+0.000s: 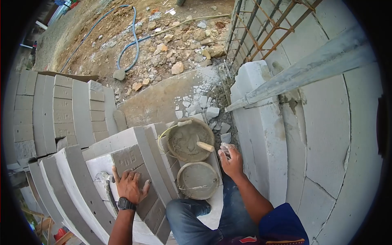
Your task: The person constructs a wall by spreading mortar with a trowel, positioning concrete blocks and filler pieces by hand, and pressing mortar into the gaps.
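Note:
My left hand [130, 188], a dark watch on its wrist, lies with fingers spread on the stacked pale concrete blocks [125, 160]. Just left of it lies a grey, curved tool [107, 185] whose kind I cannot make out. My right hand [232, 162] is raised beside the buckets, its dusty fingers curled in toward the thumb; anything between them is too small to see. Near it, a wooden handle [205, 146] sticks out of a bucket of grey mortar [185, 141]; the end in the mortar is hidden. Below stands a second bucket [199, 181] with greyish liquid.
A pale pole [302, 71] slants across from the upper right, before the block wall [326, 122]. Rusty rebar [265, 30] stands at the wall's far end. Broken block pieces [200, 104], rubble and a blue hose [136, 41] lie ahead. More blocks [63, 104] are stacked left.

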`<action>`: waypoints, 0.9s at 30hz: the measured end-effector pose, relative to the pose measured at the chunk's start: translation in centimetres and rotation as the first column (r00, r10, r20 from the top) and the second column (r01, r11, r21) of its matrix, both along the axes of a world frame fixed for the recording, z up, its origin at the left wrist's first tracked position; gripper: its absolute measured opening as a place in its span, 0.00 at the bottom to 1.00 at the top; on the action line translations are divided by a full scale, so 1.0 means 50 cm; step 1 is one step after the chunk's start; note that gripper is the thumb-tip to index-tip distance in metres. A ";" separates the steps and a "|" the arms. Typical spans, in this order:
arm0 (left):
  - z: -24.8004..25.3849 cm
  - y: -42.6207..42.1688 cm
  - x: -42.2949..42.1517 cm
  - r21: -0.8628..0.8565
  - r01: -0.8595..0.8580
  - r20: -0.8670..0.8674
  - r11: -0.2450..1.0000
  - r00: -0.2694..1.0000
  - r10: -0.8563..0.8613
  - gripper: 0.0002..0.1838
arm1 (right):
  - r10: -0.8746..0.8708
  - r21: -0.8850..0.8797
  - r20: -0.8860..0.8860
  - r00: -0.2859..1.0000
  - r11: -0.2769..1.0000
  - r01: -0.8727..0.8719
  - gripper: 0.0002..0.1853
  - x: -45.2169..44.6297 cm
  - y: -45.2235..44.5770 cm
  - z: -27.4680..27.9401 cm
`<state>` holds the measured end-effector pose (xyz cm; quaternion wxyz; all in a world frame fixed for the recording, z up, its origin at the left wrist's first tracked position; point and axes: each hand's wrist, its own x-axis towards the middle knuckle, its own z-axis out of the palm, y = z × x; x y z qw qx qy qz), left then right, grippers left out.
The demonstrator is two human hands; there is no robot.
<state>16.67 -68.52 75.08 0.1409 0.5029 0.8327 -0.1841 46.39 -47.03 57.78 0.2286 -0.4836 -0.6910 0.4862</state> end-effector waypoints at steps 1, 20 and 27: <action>-0.002 0.000 -0.004 -0.002 -0.003 0.007 1.000 1.000 0.003 0.24 | 0.028 0.012 0.015 1.000 1.000 -0.028 0.16 -0.014 0.020 -0.005; -0.012 -0.010 -0.020 0.083 -0.020 0.047 0.996 0.999 0.016 0.23 | 0.435 -0.032 0.844 0.313 0.624 -0.781 0.08 -0.241 -0.127 -0.434; -0.013 -0.006 -0.022 0.139 -0.049 0.074 0.989 0.996 0.039 0.22 | 0.536 -0.016 0.533 0.654 0.780 -0.626 0.18 -0.219 -0.063 -0.277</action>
